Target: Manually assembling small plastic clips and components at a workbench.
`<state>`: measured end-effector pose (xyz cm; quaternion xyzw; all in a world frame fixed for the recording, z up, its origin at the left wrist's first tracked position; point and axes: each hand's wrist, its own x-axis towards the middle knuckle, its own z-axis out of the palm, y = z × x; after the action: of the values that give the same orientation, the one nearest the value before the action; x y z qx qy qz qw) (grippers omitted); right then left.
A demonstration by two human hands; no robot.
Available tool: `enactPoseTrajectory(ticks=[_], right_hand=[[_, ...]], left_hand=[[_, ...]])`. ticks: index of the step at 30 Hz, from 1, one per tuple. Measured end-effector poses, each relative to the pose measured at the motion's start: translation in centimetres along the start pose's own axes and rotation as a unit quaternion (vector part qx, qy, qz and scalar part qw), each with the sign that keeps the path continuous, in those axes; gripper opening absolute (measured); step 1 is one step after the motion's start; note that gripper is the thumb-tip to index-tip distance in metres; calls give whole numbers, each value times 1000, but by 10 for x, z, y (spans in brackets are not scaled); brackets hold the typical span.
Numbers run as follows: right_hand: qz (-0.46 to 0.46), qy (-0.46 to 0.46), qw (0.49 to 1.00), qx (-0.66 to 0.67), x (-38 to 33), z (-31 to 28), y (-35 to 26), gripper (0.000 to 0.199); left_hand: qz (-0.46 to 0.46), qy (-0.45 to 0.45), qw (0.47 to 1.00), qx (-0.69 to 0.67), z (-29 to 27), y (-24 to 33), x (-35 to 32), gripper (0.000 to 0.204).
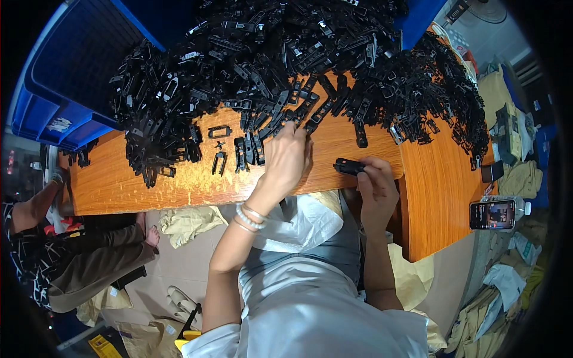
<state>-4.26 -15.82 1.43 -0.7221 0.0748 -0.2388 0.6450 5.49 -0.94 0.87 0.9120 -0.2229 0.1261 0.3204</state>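
Observation:
My left hand (285,160), with bracelets on its wrist, reaches to the near edge of a large heap of black plastic parts (239,65). Its bent fingers press together on a slim black plastic part (289,117) there; the fingertips are partly hidden. Farther right, just above the table's front edge, my right hand (378,190) pinches one black elongated plastic part (348,166) between thumb and fingers. Several single parts lie left of my left hand, among them a rectangular frame (219,132) and a U-shaped clip (219,162).
The heap covers the back of the wooden table (107,185). Blue crates (65,119) stand at the left and back. A phone (492,215) leans against a clear bottle (523,207) at the right. Another person's arm (39,206) rests at the left table end. Brown bags lie on the floor.

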Motion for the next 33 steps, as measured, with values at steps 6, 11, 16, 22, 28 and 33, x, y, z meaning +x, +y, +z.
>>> enactPoseTrajectory(ticks=[6, 11, 16, 22, 28, 33], right_hand=[[85, 16, 992, 97, 6, -3, 7, 9], [204, 6, 965, 168, 11, 3, -1, 13], [221, -17, 964, 145, 12, 4, -7, 11], [188, -11, 978, 86, 5, 7, -6, 10], [146, -56, 980, 124, 1, 10, -2, 17], [129, -46, 973, 184, 5, 13, -8, 18]], left_hand=[[-87, -11, 979, -182, -4, 4, -6, 8], [-155, -61, 833, -528, -3, 6, -28, 13], [-167, -100, 828, -526, -2, 6, -32, 14], [-164, -155, 857, -464, -11, 16, -31, 8], [-215, -186, 766, -577, -15, 21, -20, 9], [-174, -199, 746, -611, -9, 19, -15, 8]])
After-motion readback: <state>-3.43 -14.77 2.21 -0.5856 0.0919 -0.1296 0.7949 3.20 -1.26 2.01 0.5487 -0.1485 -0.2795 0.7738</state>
